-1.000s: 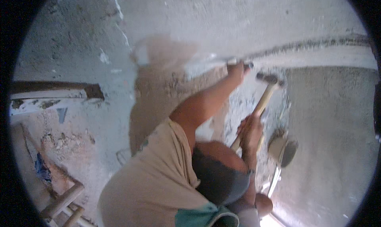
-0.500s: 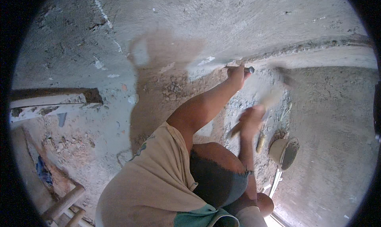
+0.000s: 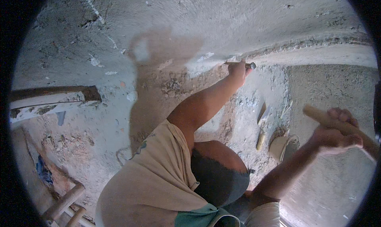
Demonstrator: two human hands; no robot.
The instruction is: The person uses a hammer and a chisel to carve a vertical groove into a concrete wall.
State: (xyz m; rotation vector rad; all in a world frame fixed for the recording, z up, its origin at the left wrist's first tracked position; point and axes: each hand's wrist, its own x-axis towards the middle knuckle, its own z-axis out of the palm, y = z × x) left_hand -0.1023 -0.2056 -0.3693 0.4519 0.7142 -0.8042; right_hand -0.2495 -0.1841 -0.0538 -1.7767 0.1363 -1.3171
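Rough grey plastered wall (image 3: 238,20) ran across the top; dusty, rubble-strewn pale floor (image 3: 246,108) lay below; bright white light (image 3: 283,209) showed at lower right.

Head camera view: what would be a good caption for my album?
Left hand holding a metal chisel, right hand holding a wooden handle, a bucket and trowel nearby.

metal chisel (image 3: 252,66) | round head, nearly level, upper centre | hammer handle (image 3: 318,116) | pale wood, slanting, far right
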